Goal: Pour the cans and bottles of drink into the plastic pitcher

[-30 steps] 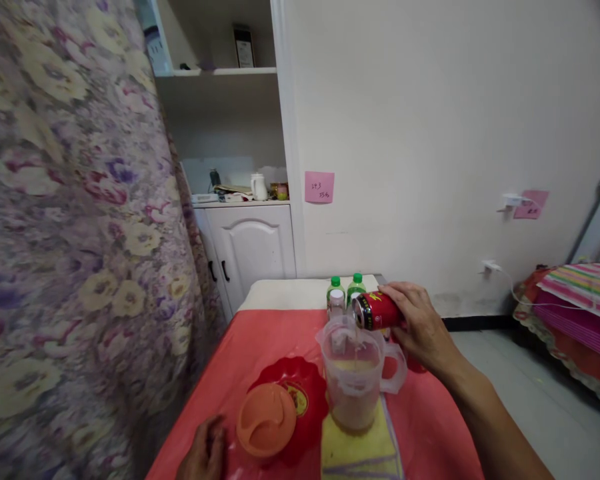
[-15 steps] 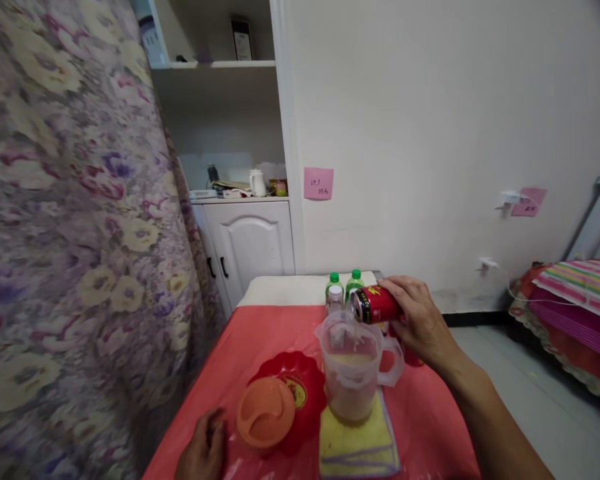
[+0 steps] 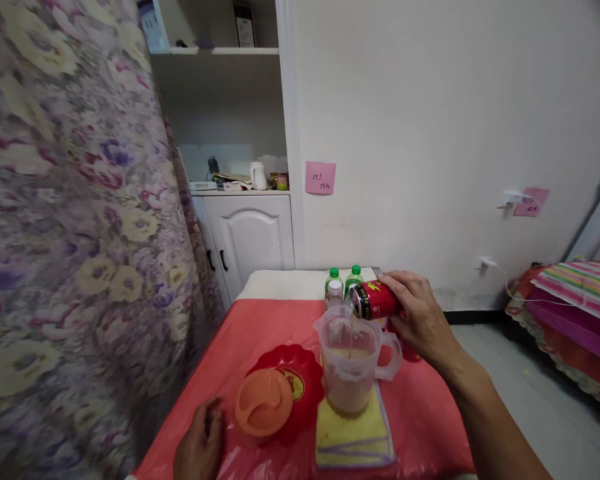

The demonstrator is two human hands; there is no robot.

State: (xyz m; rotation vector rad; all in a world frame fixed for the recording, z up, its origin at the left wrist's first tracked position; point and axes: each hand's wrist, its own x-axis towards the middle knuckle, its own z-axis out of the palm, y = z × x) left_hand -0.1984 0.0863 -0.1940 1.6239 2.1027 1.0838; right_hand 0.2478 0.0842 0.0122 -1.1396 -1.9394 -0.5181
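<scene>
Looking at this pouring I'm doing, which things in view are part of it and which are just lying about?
Part of the pouring:
Right hand, gripping the tipped can
Red can, liquid running from its mouth
Translucent jug, catching the stream
Yellow cloth, under the jug

Apparently just lying about:
Orange dish
Red scalloped plate
Green-capped bottles
Pink notes

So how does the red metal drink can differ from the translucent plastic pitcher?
The red metal drink can is tipped over in the right hand, while the translucent plastic pitcher stands upright on a yellow cloth. The can is opaque and printed; the pitcher is see-through and plain. The can is also clearly smaller than the pitcher. Both are open, and a thin stream runs from can to pitcher.
</scene>
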